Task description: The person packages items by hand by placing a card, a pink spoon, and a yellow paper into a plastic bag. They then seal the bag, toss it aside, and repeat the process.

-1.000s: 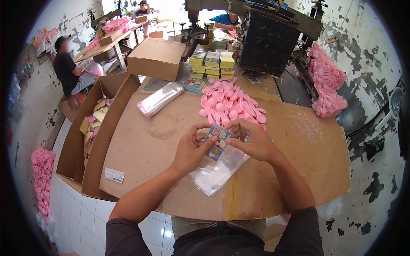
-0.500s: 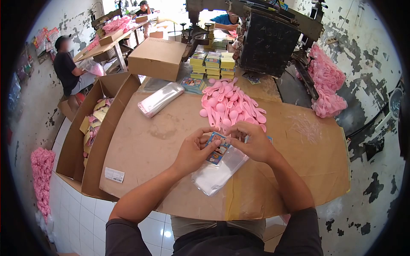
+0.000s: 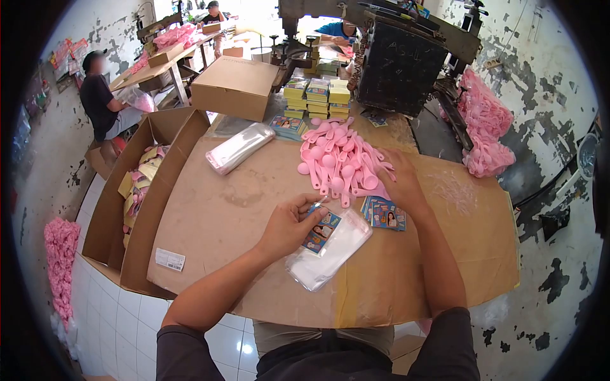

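Note:
My left hand (image 3: 293, 222) pinches a blue picture card (image 3: 322, 233) at its upper left, over a stack of clear plastic bags (image 3: 330, 257). The card seems to be inside a clear bag. At the right edge of a pile of pink plastic spoons (image 3: 346, 159) is my right hand (image 3: 400, 180), its fingers reaching over the spoons; whether they hold one is hidden. Several blue cards (image 3: 386, 214) lie fanned just below my right hand, beside the clear bags.
A roll of clear bags (image 3: 240, 148) lies left of the spoons. Behind are stacked cards (image 3: 318, 92), a closed carton (image 3: 234, 86) and a dark machine (image 3: 400, 63). An open box (image 3: 143, 203) stands left. A person (image 3: 98, 101) sits farther left; others are at the back.
My right hand has left the card and moved up and right to the spoons, uncovering the fanned cards. My left hand still holds its card, which has tilted slightly and lowered.

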Tool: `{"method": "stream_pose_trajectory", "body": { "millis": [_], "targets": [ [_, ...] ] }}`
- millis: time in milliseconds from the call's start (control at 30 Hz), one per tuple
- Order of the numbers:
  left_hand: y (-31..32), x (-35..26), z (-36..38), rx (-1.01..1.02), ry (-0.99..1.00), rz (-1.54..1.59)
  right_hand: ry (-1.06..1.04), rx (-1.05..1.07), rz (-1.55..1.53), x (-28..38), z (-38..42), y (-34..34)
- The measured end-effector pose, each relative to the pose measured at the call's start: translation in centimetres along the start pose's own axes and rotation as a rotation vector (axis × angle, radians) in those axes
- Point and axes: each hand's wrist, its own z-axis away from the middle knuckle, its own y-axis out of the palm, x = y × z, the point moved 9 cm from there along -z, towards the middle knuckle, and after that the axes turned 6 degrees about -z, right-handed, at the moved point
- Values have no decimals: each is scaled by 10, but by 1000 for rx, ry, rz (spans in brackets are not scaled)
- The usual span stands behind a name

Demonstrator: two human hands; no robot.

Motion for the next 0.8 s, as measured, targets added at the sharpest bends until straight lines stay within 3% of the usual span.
{"method": "stream_pose_trajectory", "body": {
  "millis": [67,167,267,467,800],
  "targets": [
    [0,-2,0,2,3,-15,37,10,126,-47,7,10],
    [2,6,-1,11,18,21,133,240,93,-58,19,35],
    [3,4,-1,6,14,-7,107,225,141,-52,20,41],
    [2,4,-2,29,18,-52,56,177,-48,-20,12,29],
    [3,3,-1,18,35,-38,6,-12,121,-26,12,16]
  ]
}}
